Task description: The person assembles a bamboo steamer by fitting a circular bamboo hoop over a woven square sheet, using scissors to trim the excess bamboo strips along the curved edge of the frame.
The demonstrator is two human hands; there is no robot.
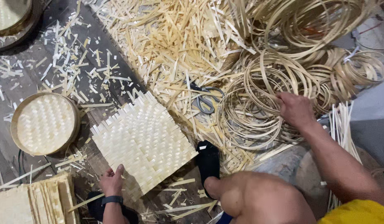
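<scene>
A square woven bamboo mat [144,141] lies on the dark wooden floor in front of me. My left hand [112,181], with a dark wristband, rests on the mat's near left corner and presses it down. Off to the right, my right hand [295,108] reaches into a pile of thin bamboo rings [254,105], with its fingers closed around some of the hoops. My bare knee [258,199] and a black slipper [208,159] are at the bottom centre.
A round bamboo tray [44,123] with a woven base sits at the left. Stacked woven mats [34,203] lie at the bottom left. Scissors [205,99] rest among loose bamboo strips [167,45]. More coiled rings [324,25] fill the upper right.
</scene>
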